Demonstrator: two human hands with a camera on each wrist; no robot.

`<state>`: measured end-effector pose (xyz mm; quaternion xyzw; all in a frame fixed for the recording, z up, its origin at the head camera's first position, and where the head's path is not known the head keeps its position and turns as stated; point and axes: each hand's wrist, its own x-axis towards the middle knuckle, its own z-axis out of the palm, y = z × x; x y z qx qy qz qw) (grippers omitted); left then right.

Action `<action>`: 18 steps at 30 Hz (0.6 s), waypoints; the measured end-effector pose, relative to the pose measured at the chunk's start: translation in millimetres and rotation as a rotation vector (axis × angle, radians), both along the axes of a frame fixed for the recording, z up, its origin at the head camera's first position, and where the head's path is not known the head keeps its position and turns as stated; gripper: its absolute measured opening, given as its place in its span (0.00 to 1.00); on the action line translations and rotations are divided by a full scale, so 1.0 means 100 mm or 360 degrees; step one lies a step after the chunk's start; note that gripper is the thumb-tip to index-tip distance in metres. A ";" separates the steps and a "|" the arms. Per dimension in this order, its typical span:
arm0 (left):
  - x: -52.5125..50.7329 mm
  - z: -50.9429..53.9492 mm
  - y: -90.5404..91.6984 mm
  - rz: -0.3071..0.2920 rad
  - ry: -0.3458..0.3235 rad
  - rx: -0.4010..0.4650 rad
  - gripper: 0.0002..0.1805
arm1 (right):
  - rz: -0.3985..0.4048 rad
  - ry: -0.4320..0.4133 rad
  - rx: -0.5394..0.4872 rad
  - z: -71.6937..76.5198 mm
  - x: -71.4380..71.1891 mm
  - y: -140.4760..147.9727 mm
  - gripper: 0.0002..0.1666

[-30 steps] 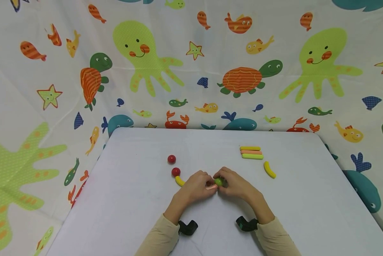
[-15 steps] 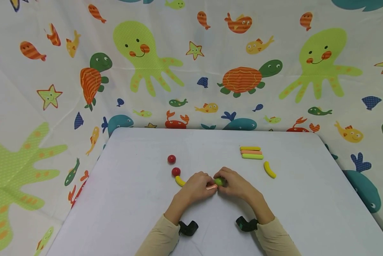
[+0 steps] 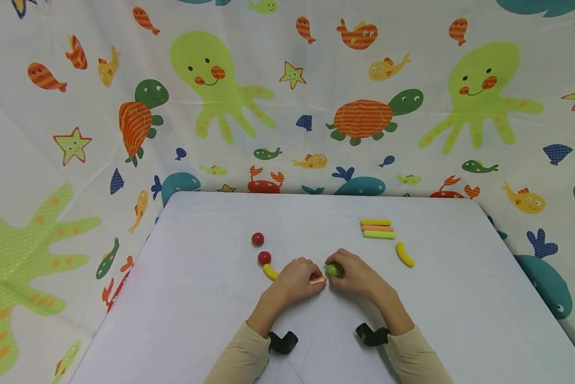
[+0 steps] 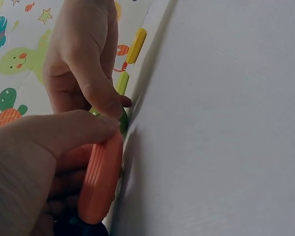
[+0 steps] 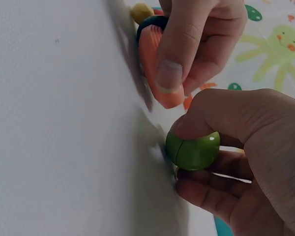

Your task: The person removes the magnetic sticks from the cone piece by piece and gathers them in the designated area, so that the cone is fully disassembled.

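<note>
My left hand [image 3: 294,280] pinches a salmon-orange ridged stick [image 4: 102,177], which looks like modelling clay, between thumb and fingers. A dark blue round thing [image 4: 81,227] sits by the stick's lower end in the left wrist view; the hand hides it in the head view. My right hand [image 3: 357,274] grips a shiny green ball [image 5: 194,150] with a seam across it, thumb on one side and fingers on the other. The ball is just right of the stick, with a small gap between them. A yellow curved piece like a toy banana [image 3: 270,271] is partly covered by my left hand.
Two red balls [image 3: 257,239] are beyond my left hand. Yellow, orange and lime sticks [image 3: 378,229] lie side by side at the back right, near a second yellow banana-shaped piece [image 3: 405,255]. The white table [image 3: 196,298] meets a sea-animal curtain [image 3: 287,101] behind.
My right hand has shifted slightly right with the green ball, parting it from the left hand and the orange stick. The left hand has stayed nearly still.
</note>
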<state>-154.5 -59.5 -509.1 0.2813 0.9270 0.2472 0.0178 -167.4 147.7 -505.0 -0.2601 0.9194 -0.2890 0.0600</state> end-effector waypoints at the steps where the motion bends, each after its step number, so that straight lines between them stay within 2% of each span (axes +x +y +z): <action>1: 0.00 0.00 0.00 0.0002 0.0000 0.0003 0.10 | -0.0007 0.0003 0.0003 0.00 0.00 0.01 0.18; 8: 0.01 0.00 0.00 0.0005 0.0006 -0.0012 0.11 | -0.0044 -0.0046 -0.0007 0.00 -0.03 0.05 0.21; 18: 0.05 -0.02 0.03 0.0020 0.0110 -0.0075 0.11 | -0.0105 -0.0101 -0.0006 0.00 -0.04 0.11 0.22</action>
